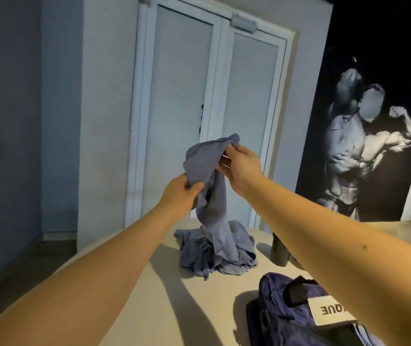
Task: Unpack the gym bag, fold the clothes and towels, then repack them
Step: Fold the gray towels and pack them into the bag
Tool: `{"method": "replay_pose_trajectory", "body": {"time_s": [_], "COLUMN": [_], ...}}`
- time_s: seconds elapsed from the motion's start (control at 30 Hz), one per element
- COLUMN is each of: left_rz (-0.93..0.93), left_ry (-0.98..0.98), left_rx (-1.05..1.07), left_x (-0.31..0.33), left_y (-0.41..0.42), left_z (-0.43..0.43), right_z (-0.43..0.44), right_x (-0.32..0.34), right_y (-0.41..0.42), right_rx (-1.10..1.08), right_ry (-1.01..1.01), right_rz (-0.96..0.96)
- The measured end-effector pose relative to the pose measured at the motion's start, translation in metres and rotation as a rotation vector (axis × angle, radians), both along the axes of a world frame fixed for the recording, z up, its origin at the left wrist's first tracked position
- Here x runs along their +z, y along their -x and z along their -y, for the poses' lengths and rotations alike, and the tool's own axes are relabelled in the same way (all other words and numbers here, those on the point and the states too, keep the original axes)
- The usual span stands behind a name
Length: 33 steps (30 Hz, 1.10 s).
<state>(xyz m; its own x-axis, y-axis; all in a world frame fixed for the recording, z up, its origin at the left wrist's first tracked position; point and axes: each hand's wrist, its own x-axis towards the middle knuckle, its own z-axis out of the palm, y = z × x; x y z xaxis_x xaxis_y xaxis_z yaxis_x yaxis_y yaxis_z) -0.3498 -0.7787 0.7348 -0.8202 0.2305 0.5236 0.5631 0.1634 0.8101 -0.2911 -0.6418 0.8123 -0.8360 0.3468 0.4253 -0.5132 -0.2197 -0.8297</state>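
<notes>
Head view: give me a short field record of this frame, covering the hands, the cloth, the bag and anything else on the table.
left hand: pinches the cloth lower down
right hand: pinches the cloth's top edge
cloth: blue-grey, held up, not folded; lower end bunched on the table
bag: purple, white label, on the table at near right
other: dark cylinder standing on the table beyond the bag
background: white double doors; poster at right

Pale beige table seen from above — crumpled blue-grey cloth heaped near the middle, dark upright cylinder just beside it, purple gym bag at near right.
</notes>
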Motion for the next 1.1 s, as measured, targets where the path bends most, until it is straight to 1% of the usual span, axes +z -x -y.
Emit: {"method": "replay_pose_trajectory", "body": {"time_s": [0.13, 0.23, 0.33, 0.4, 0.47, 0.53, 0.6, 0.63, 0.67, 0.7, 0.73, 0.8, 0.83, 0.9, 1.03, 1.1], "left_rz": [-0.063, -0.1, -0.1, -0.081, -0.061, -0.097, -0.161, -0.194, -0.22, -0.238, -0.252, -0.289, -0.31, -0.334, -0.34, -0.344], "left_ry": [-0.016, -0.028, -0.083, -0.082, -0.023, 0.078, 0.18, 0.233, 0.29, 0.351, 0.41, 0.496, 0.526, 0.561, 0.586, 0.607], "left_rx": [0.089, 0.154, 0.171, 0.165, 0.155, 0.168, 0.16, 0.132, 0.094, 0.05, 0.009, -0.049, -0.062, -0.066, 0.006, 0.047], "left_x": [0.036, 0.066, 0.093, 0.103, 0.106, 0.104, 0.103, 0.103, 0.103, 0.103, 0.104, 0.104, 0.105, 0.106, 0.109, 0.112], "left_y": [-0.036, -0.066, -0.089, -0.104, -0.115, -0.124, -0.133, -0.137, -0.141, -0.145, -0.148, -0.153, -0.154, -0.155, -0.154, -0.156], "left_z": [0.03, 0.048, 0.064, 0.072, 0.078, 0.085, 0.09, 0.092, 0.093, 0.094, 0.094, 0.095, 0.096, 0.101, 0.119, 0.129], "right_z": [0.014, 0.026, 0.036, 0.039, 0.039, 0.037, 0.036, 0.037, 0.038, 0.04, 0.041, 0.044, 0.046, 0.048, 0.051, 0.049], "right_x": [0.027, 0.043, 0.056, 0.057, 0.051, 0.043, 0.036, 0.034, 0.032, 0.031, 0.029, 0.025, 0.023, 0.021, 0.018, 0.017], "right_y": [-0.046, -0.075, -0.098, -0.111, -0.123, -0.132, -0.139, -0.141, -0.14, -0.14, -0.14, -0.138, -0.139, -0.14, -0.139, -0.138], "right_rx": [-0.009, -0.035, -0.016, 0.014, 0.024, -0.018, -0.076, -0.102, -0.129, -0.132, -0.073, 0.149, 0.238, 0.312, 0.203, 0.198], "right_ry": [-0.055, -0.104, -0.161, -0.247, -0.42, -0.734, -1.134, -1.274, -1.334, -1.318, -1.226, -0.944, -0.869, -0.855, -0.917, -0.892], "right_rz": [0.02, 0.07, 0.144, 0.208, 0.305, 0.455, 0.631, 0.673, 0.657, 0.58, 0.469, 0.31, 0.269, 0.224, 0.266, 0.306]}}
